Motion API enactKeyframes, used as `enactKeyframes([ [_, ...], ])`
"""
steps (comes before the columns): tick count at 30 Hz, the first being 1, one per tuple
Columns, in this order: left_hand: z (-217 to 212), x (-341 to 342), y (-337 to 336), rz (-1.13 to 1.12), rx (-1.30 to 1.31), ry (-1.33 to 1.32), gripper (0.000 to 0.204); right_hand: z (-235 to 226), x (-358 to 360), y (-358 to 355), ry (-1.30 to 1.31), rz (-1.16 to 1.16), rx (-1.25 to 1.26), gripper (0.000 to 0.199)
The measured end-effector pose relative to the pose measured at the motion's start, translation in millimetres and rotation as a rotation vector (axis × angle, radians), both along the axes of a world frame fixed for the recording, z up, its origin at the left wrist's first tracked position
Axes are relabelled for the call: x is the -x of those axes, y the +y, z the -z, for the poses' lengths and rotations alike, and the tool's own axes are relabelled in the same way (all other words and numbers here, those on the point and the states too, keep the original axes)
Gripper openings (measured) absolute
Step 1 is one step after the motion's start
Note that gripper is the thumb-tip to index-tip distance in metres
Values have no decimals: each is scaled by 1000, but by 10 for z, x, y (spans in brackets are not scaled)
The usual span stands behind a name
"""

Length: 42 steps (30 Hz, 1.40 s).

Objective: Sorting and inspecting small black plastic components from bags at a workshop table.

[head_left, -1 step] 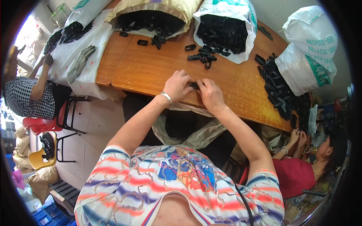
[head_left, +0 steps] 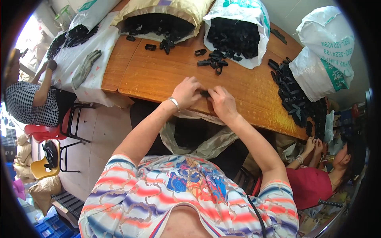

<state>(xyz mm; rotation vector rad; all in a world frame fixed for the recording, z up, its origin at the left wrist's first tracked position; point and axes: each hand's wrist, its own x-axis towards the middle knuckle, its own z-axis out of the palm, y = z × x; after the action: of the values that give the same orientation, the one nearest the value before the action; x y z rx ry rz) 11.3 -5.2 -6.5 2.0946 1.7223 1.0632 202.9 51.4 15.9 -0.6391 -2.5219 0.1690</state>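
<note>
Hands meeting over one clip

Left hand (head_left: pixel 187 92) and right hand (head_left: pixel 223 104) are pinching a small black plastic part (head_left: pixel 204 94) together at the bench's (head_left: pixel 158 75) near edge; keeping it squared between fingertips looks wise.

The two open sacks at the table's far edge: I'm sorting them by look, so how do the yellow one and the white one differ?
The yellow sack lies low and wide, its mouth spread sideways; the white sack stands taller and narrower. The yellow sack is plain; the white sack bears green print. A few parts lie before the yellow sack, a denser scatter before the white sack. Both hold small black plastic parts and open toward the person's hands.
</note>
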Motion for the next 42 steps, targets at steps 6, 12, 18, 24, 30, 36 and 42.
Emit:
enactKeyframes([
  [6,-179,211,405,-162,-31,-92,26,4,-320,-716,-122,-152,234,29],
  [12,-39,221,902,-322,-126,-23,24,-130,-154,-191,135,-94,322,12],
  [18,-225,105,620,-238,93,-128,11,-173,20,970,144,196,92,19],
  [24,-126,9,444,-251,68,-31,15,-62,232,1400,-112,248,91,31],
  [30,-87,65,298,-157,-39,-106,23,-51,70,1450,-124,293,180,30],
  [36,-63,50,273,-169,3,-65,28,-188,-97,1154,-243,250,252,23],
  [42,-113,21,142,-167,8,-75,29,-223,-148,928,-230,246,203,30],
])
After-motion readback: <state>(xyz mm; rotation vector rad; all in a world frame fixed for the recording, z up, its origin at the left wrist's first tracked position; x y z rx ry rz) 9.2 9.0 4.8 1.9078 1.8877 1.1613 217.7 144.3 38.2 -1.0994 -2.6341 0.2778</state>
